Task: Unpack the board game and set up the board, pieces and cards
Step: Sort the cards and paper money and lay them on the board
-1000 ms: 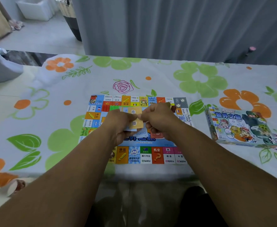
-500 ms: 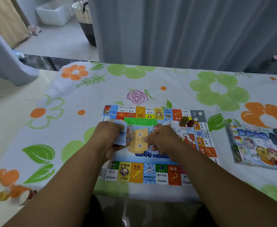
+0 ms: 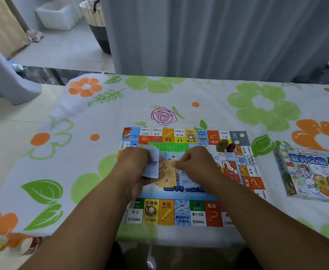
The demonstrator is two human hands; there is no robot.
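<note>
Over the tablecloth (image 3: 208, 94), curled left hand (image 3: 134, 168) and right hand (image 3: 196, 164) pinch cards (image 3: 167, 176).

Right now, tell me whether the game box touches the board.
Apart: the head view shows flowered tablecloth between the game box and the board.

The board (image 3: 181, 213) lies on the table (image 3: 198, 94) near its front edge, the game box (image 3: 315, 172) well to its right. The left hand (image 3: 134, 168) and right hand (image 3: 196, 166) meet above the board's middle (cards (image 3: 167, 176) held between them).
</note>
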